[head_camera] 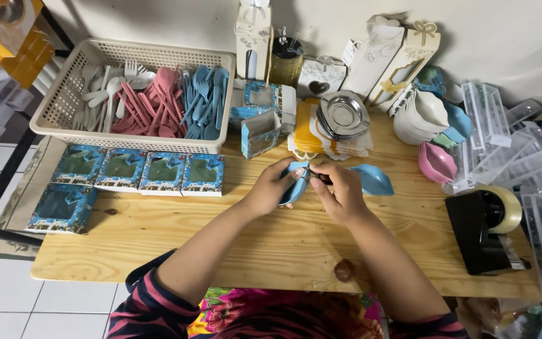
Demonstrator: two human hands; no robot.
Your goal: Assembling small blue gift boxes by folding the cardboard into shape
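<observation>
My left hand (272, 188) grips a small light-blue leaf-shaped dish (296, 186) held on edge above the wooden table (158, 245). My right hand (341, 191) meets it from the right, fingers pinched on a small dark piece at the dish's rim; what that piece is I cannot make out. A second blue leaf-shaped dish (373, 179) lies on the table just right of my right hand.
A white basket (64, 107) of white, pink and blue plastic cutlery stands back left. Blue window boxes (139, 171) lie in a row before it. A black tape dispenser (484, 226) sits at right, with stacked dishes (437, 162), metal saucers (344, 116) and clear boxes (503, 138) behind.
</observation>
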